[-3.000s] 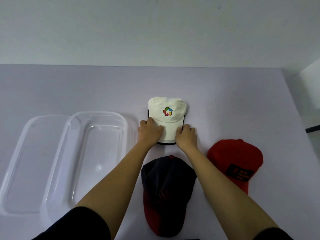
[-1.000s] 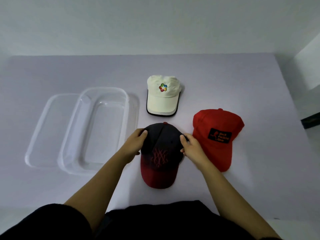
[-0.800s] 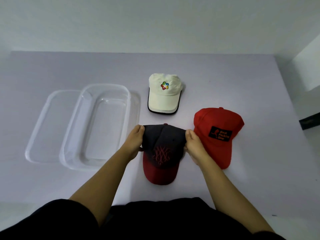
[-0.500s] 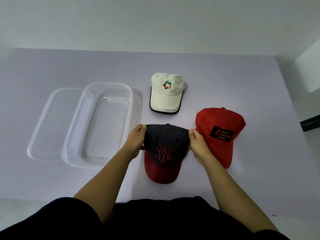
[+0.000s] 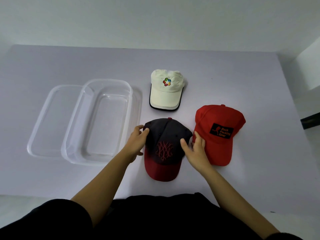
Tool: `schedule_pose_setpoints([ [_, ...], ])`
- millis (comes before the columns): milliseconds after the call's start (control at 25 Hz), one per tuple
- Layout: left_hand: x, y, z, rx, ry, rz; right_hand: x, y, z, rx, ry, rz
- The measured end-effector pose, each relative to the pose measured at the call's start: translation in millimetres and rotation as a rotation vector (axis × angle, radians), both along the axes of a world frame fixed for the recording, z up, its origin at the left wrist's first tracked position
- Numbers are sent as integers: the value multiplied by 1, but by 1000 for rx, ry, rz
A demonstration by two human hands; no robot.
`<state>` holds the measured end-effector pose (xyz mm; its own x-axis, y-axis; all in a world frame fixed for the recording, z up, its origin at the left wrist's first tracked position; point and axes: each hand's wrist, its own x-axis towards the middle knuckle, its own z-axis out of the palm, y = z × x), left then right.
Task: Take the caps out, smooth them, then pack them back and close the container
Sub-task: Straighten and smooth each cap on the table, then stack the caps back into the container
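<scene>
Dark cap (image 5: 166,135) with red brim lies flat on the table (image 5: 225,75), near edge, centre. Left hand (image 5: 136,142) pinches its left crown edge. Right hand (image 5: 195,151) is spread, thumb on the crown. Red cap (image 5: 218,135) sits just right, white cap (image 5: 166,94) behind. Clear container (image 5: 107,80) lies left, overlapping its lid (image 5: 52,118).

It looked like a plain indoor workspace, kind unclear: a pale lilac table (image 5: 225,75) met a blank white wall (image 5: 155,23) along its far edge, a white block (image 5: 310,70) beside its right edge.
</scene>
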<state>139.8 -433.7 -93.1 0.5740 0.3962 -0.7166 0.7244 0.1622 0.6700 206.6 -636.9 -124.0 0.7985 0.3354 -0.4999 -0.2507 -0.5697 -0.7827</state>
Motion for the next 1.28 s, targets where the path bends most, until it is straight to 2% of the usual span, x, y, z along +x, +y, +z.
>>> schedule_pose_setpoints([
  [80,-7,-10,-3,-70,27,38,-17,-2,-6,182,128,-39],
  [160,-12,-18,-6,-145,59,64,-25,-2,-10,273,154,-30],
  [320,-11,-14,-11,-245,110,94,-22,1,-17,315,249,-67],
  [480,-7,-12,-9,-348,64,97,-20,-1,-18,322,304,-90],
  [840,-11,-10,-21,-442,-35,349,-27,2,-5,341,298,-142],
  [1000,0,-19,3,-422,-112,268,-33,1,4,334,296,-247],
  [1120,7,-8,41,-374,-206,180,-38,18,23,411,220,-306],
  [1280,-10,67,90,-242,-309,162,-57,84,51,468,76,-188],
])
